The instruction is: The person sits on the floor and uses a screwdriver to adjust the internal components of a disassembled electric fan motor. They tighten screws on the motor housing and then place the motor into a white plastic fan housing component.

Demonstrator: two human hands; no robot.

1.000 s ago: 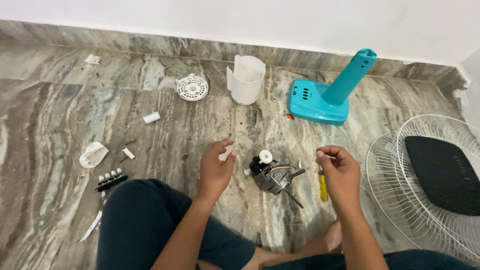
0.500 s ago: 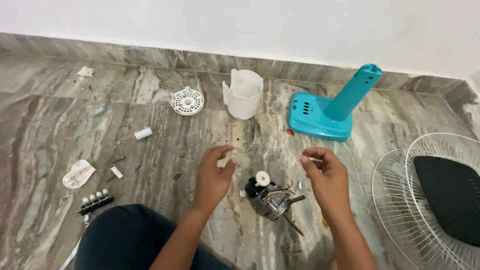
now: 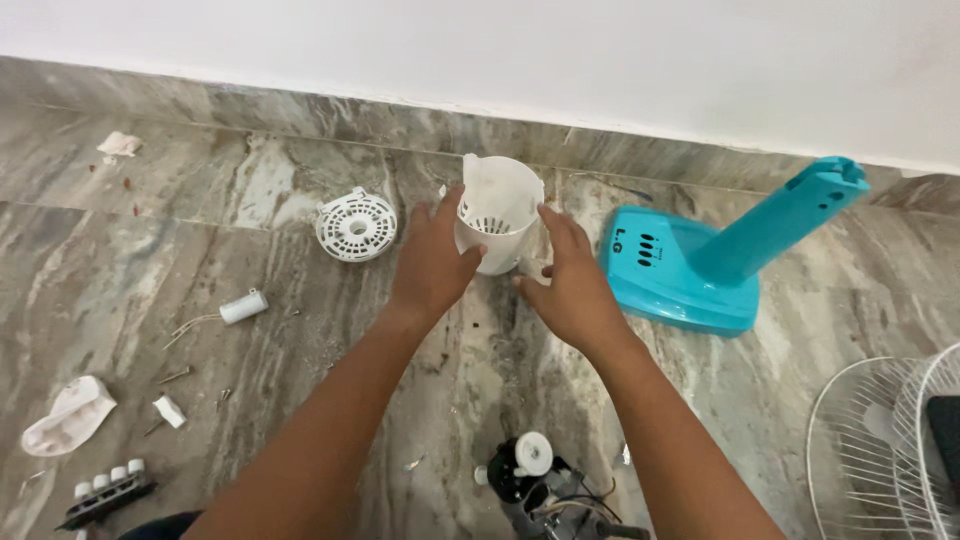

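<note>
Two bare hands are closing in on a white plastic housing [image 3: 497,212] standing on the marble floor [image 3: 150,260] close to the skirting along the far wall, the left hand [image 3: 432,262] pressing its side with fingers [image 3: 447,212] spread open along the shell, the right hand [image 3: 572,282] coming in beside it with fingers [image 3: 556,224] extended and open, whether touching it or not being hard to tell. The housing is looking like a thin, hollow moulded shell with a slotted grille inside, so it is likely handling light and fairly stiff, smooth enough to slip and liable to crack if squeezed; cupping both outer walls low down, clear of the thin upper rim, seems the safest hold. Just to its left a round white vented cap [image 3: 356,224] is lying flat, and to its right a turquoise fan base [image 3: 675,270] with its slanting column is sitting near enough to crowd the right wrist. Nearer the person, a black motor unit [image 3: 535,480] with loose wires is resting at the floor's near edge between the forearms, while a small white cylinder with leads [image 3: 243,306], a crumpled white scrap [image 3: 68,415], a black strip of white push buttons [image 3: 105,488] and a wire fan guard [image 3: 885,440] are lying well apart to either side.
</note>
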